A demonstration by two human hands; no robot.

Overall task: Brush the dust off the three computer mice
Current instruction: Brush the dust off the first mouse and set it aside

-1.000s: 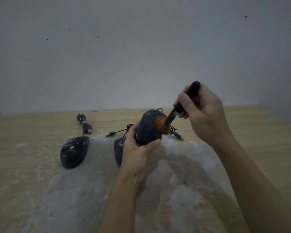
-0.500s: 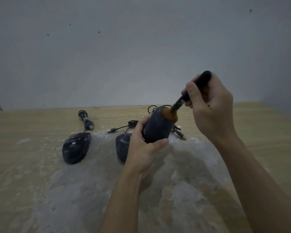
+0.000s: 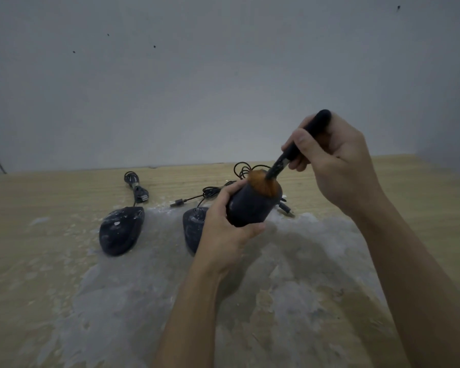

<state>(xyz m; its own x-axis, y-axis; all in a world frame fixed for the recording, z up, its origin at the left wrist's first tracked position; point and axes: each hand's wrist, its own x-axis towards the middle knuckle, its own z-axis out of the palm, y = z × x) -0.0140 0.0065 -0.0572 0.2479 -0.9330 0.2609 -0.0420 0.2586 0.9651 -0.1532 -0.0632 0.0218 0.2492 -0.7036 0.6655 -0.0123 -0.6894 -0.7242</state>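
My left hand (image 3: pixel 225 229) holds a dark computer mouse (image 3: pixel 250 207) lifted off the table, its far end tilted up. My right hand (image 3: pixel 335 160) grips a black-handled brush (image 3: pixel 295 150); its orange bristles (image 3: pixel 263 184) press on the top end of the held mouse. A second dark mouse (image 3: pixel 193 229) lies on the table just left of my left hand, partly hidden by it. A third mouse (image 3: pixel 121 231), speckled with white dust, lies further left.
The wooden table (image 3: pixel 37 274) carries a wide patch of white dust (image 3: pixel 144 301) under and in front of the mice. Coiled cables with USB plugs (image 3: pixel 137 189) lie behind the mice. A grey wall (image 3: pixel 223 75) rises at the table's far edge.
The brush has moved from the side of the held mouse up to its top end. The held mouse and both hands have stayed lifted, shifting slightly right and up.
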